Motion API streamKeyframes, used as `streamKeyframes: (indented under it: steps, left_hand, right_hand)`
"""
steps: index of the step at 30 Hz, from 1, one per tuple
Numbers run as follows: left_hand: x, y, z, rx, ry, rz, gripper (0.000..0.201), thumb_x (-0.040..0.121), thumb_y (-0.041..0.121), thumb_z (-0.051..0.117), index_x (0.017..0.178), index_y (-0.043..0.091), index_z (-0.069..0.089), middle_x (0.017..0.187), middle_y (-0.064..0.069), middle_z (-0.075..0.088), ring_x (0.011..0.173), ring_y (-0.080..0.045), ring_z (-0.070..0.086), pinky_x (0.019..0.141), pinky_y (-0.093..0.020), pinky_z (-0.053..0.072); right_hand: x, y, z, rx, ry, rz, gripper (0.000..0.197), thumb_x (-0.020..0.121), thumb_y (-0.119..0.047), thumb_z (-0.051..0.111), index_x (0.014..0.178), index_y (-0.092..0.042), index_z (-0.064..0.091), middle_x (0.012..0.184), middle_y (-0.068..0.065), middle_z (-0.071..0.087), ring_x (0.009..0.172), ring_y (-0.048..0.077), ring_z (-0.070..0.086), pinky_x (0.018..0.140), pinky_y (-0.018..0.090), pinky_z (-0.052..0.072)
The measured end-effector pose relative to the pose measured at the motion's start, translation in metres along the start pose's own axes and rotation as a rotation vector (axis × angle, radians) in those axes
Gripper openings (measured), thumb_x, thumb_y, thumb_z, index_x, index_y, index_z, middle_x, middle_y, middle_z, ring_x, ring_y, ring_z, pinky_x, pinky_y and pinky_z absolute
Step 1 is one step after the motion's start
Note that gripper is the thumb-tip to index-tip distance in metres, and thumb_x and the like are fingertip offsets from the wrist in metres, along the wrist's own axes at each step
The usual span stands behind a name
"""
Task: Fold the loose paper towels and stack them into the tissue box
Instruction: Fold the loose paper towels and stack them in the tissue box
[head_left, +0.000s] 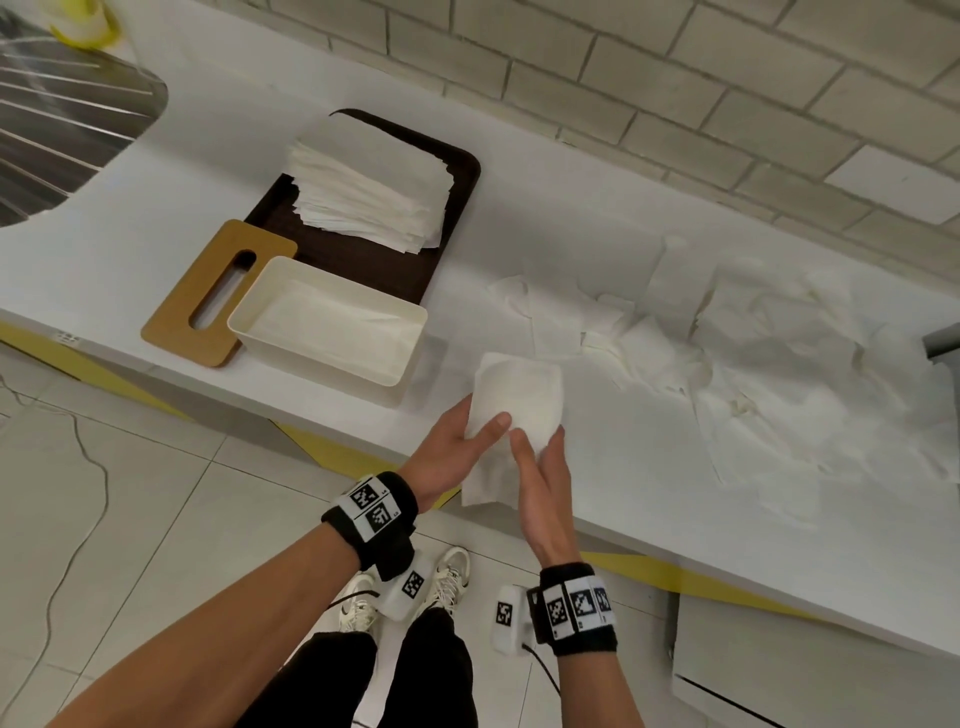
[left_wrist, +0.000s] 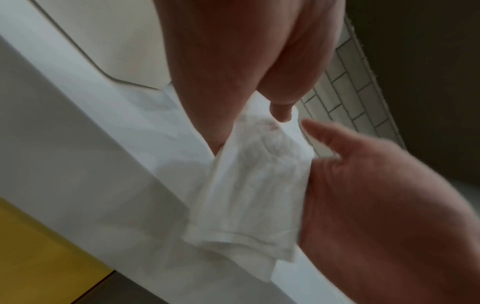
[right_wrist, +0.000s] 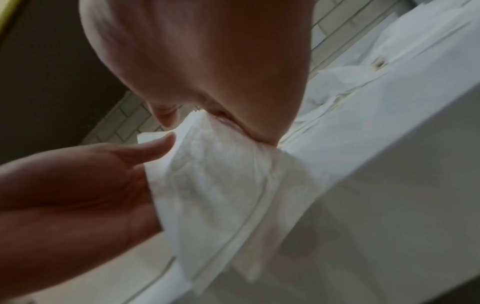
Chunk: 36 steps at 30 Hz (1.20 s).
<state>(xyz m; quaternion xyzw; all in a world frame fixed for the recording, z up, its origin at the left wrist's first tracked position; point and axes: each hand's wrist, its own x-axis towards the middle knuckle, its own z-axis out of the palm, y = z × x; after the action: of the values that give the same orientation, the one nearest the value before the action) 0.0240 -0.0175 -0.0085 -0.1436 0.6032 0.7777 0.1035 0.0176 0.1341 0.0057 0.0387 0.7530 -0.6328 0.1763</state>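
Two-handed grip (head_left: 511, 441) on paper towel (head_left: 519, 395)

dark tray (head_left: 457, 171) on white counter (head_left: 649, 467); sink (head_left: 62, 130) far left.

Bright, even head view; wrist views dim, blurred.

We hold a white folded paper towel (head_left: 511, 405) between our palms; loose towels (head_left: 753, 364) sprawl to their right, the open cream tissue box (head_left: 332, 332) to their left.
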Motion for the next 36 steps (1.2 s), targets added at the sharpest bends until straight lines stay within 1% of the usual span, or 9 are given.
streamKeyframes:
  steps: [5,10,13,16,20,22,27,31,36]
  left_hand:
    - [-0.003,0.022,-0.004,-0.032,0.04,0.015,0.05,0.106,0.036,0.068,0.153,0.029,0.053,0.142,0.006,0.07,0.131,-0.015,0.067,0.112,-0.048,0.055]
    - [-0.014,0.062,-0.022,-0.095,0.006,-0.003,0.049,0.097,0.016,0.079,0.143,0.021,0.063,0.132,-0.002,0.076,0.122,-0.024,0.073,0.106,-0.056,0.058]
    - [-0.021,0.09,-0.041,-0.191,0.19,0.098,0.051,0.091,0.012,0.084,0.138,0.014,0.066,0.13,-0.005,0.077,0.121,-0.026,0.074,0.104,-0.056,0.059]
    - [-0.025,0.121,-0.078,-0.164,0.483,0.213,0.052,0.085,0.019,0.09,0.132,0.018,0.069,0.125,0.0,0.079,0.116,-0.018,0.075,0.095,-0.045,0.063]
    - [-0.017,0.136,-0.151,0.333,0.767,0.299,0.052,0.084,0.041,0.091,0.126,0.026,0.065,0.121,0.007,0.073,0.108,-0.014,0.07,0.088,-0.032,0.06]
    - [-0.009,0.132,-0.182,0.621,0.81,0.262,0.051,0.088,0.035,0.088,0.128,0.022,0.059,0.117,0.006,0.069,0.102,-0.015,0.065,0.08,-0.028,0.054]
    - [0.022,0.102,-0.227,1.228,0.732,0.009,0.061,0.087,0.029,0.087,0.133,0.022,0.047,0.11,-0.014,0.073,0.108,-0.04,0.066,0.098,-0.056,0.045]
    - [0.033,0.093,-0.229,1.287,0.689,-0.034,0.074,0.082,0.022,0.089,0.141,0.029,0.043,0.115,-0.016,0.073,0.125,-0.043,0.057,0.102,-0.063,0.041]
    - [0.026,0.1,-0.204,1.367,0.785,0.13,0.079,0.078,0.022,0.093,0.144,0.019,0.05,0.128,-0.018,0.057,0.114,-0.041,0.053,0.092,-0.059,0.047]
  right_hand:
    - [0.009,-0.018,0.019,0.047,-0.01,-0.056,0.042,0.109,-0.047,0.059,0.149,-0.044,0.049,0.143,-0.012,0.063,0.134,0.009,0.061,0.114,0.043,0.051]
    - [0.011,-0.043,0.014,0.048,-0.243,-0.048,0.071,0.098,-0.03,0.075,0.158,-0.038,0.038,0.144,-0.015,0.064,0.132,0.004,0.064,0.107,0.033,0.057]
    - [0.022,-0.062,0.018,-0.029,-0.258,-0.05,0.095,0.091,-0.013,0.086,0.16,-0.044,0.03,0.14,-0.007,0.068,0.121,0.009,0.071,0.097,0.034,0.063]
    - [0.036,-0.08,0.037,-0.043,-0.12,-0.072,0.088,0.089,-0.014,0.087,0.153,-0.05,0.039,0.122,-0.002,0.076,0.106,0.009,0.076,0.09,0.032,0.064]
    - [0.061,-0.092,0.086,-0.135,0.007,-0.153,0.074,0.094,-0.02,0.083,0.15,-0.045,0.041,0.091,0.0,0.078,0.079,0.007,0.075,0.071,0.019,0.058]
    - [0.075,-0.088,0.119,-0.382,0.064,-0.208,0.072,0.096,-0.032,0.079,0.15,-0.048,0.035,0.085,0.005,0.074,0.08,0.023,0.071,0.077,0.036,0.06]
    - [0.088,-0.071,0.177,-1.091,0.083,-0.369,0.074,0.094,-0.03,0.078,0.155,-0.033,0.037,0.096,0.007,0.072,0.098,0.029,0.061,0.086,0.045,0.041]
    - [0.093,-0.062,0.181,-1.103,0.081,-0.366,0.079,0.088,-0.02,0.081,0.151,-0.041,0.039,0.094,0.001,0.072,0.096,0.025,0.059,0.08,0.042,0.038]
    - [0.109,-0.076,0.129,-0.78,0.181,-0.434,0.052,0.096,-0.038,0.073,0.141,-0.041,0.047,0.114,0.0,0.055,0.1,0.022,0.059,0.085,0.04,0.048]
